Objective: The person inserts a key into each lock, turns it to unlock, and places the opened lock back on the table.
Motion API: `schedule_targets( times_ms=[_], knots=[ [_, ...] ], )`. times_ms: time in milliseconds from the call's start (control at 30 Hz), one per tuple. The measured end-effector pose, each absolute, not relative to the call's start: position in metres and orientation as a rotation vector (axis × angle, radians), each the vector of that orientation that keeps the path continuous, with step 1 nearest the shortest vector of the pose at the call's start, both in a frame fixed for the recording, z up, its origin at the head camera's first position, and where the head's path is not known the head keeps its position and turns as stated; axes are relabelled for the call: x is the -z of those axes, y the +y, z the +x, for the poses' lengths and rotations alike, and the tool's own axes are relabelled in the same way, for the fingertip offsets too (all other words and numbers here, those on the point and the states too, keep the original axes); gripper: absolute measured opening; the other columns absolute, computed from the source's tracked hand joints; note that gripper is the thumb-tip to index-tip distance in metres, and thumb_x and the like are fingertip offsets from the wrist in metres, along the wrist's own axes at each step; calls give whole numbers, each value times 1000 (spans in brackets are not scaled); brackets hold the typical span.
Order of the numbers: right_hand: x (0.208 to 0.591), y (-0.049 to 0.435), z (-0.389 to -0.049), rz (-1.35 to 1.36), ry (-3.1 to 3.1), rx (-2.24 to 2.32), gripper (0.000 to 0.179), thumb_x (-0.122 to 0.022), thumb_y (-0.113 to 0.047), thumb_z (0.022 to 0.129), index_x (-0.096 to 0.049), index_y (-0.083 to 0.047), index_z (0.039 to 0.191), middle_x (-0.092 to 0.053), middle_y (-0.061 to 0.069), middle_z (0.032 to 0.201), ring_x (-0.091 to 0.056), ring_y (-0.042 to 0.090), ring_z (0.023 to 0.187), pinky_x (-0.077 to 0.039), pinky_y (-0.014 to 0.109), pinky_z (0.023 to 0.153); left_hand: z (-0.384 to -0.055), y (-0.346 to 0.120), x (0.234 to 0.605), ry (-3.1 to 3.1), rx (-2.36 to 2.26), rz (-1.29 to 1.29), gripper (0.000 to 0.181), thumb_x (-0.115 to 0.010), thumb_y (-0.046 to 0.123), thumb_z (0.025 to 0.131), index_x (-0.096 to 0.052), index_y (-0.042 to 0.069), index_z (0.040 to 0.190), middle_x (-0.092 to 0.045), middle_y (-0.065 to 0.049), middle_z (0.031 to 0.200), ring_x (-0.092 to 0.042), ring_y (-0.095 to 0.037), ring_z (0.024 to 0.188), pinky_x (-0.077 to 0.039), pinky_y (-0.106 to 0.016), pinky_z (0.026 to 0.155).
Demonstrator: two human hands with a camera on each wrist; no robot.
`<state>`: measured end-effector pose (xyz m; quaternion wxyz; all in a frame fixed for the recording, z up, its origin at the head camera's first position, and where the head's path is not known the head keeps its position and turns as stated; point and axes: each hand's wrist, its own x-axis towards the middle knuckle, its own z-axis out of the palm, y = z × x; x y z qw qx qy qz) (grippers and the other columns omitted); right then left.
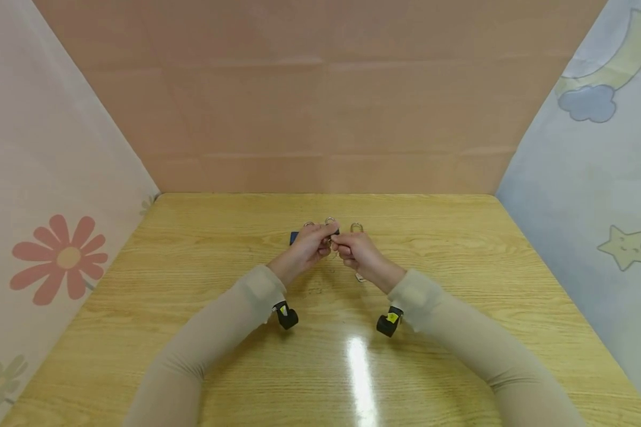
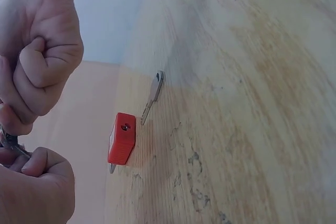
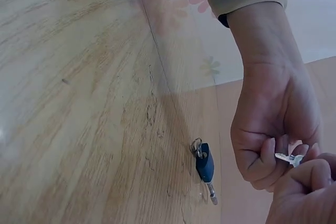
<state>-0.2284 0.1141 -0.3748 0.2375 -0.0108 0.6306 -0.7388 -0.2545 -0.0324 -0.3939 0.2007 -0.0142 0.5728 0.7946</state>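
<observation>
My left hand [image 1: 310, 244] grips a small dark padlock [image 1: 336, 232], its silver shackle [image 1: 330, 220] showing above the thumb; the fingers cover most of its body. Against it, my right hand [image 1: 364, 254] pinches a small silver key [image 3: 287, 158] between thumb and curled forefinger. The fingertips of both hands meet here and hide where key and padlock join. In the left wrist view, a red padlock [image 2: 122, 139] stands on the table with its keyhole facing the camera. A loose key [image 2: 153, 95] lies near it.
A blue padlock [image 3: 205, 165] with a key ring [image 3: 196, 146] at its keyhole end lies left of the hands. The wooden table [image 1: 219, 237] runs back to a tan wall [image 1: 320, 118]. Printed panels stand on both sides. A black camera [image 1: 286, 317] hangs below the left wrist.
</observation>
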Motion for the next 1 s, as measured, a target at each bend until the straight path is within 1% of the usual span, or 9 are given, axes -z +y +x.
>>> schedule_targets(
  times_ms=[67,167,300,500,667,733,867,1000],
  knots=[
    [375,113,-229,-25,1849,1969,32,-49,-15,100,-59,-10,71,-44,-10,50,-26,3,40,-22,18,40,-254,-32,394,1642,-2203,-23,36,-57,23,100,-61,12,66,-48,5,55,-28,-7,46,-27,-20,46],
    [375,111,-230,-36,2002,1871,29,-50,-15,99,-58,-6,73,-46,-9,51,-27,3,41,-23,19,41,-253,-33,396,1688,-2176,-4,39,-57,24,99,-60,13,62,-50,4,55,-29,-7,45,-26,-20,45],
    [377,110,-230,-80,2101,1798,29,-49,-16,99,-57,-2,75,-43,-8,51,-26,4,41,-23,20,41,-252,-33,399,1712,-2167,3,41,-57,25,99,-60,13,60,-51,4,55,-30,-7,45,-27,-20,45],
    [382,114,-231,-54,1779,1967,30,-45,-15,103,-54,-6,77,-40,-9,51,-25,2,39,-22,17,39,-252,-33,400,1673,-2190,21,40,-54,23,101,-63,12,63,-53,3,57,-29,-7,45,-25,-20,45],
    [381,115,-230,5,1454,2098,23,-38,-13,105,-52,-7,87,-42,-8,55,-28,1,40,-24,13,38,-253,-32,399,1608,-2209,-45,34,-54,23,101,-64,10,71,-50,3,60,-29,-7,49,-27,-19,48],
    [381,115,-231,40,1343,2143,22,-37,-11,105,-52,-9,89,-44,-7,57,-30,1,40,-24,13,38,-253,-32,398,1589,-2211,-58,32,-53,23,101,-64,9,74,-50,3,61,-29,-7,50,-27,-19,49],
    [383,115,-231,51,1273,2177,29,-39,-12,105,-56,-9,82,-43,-6,55,-30,2,41,-24,13,38,-254,-32,396,1564,-2214,-61,31,-52,23,102,-63,9,76,-49,4,62,-30,-7,51,-28,-19,50],
    [383,114,-230,-33,1440,2142,35,-41,-15,105,-56,-11,74,-40,-8,50,-28,2,40,-24,15,38,-255,-33,394,1638,-2199,-30,34,-54,23,101,-60,11,69,-46,5,58,-29,-7,49,-27,-19,49]
  ],
)
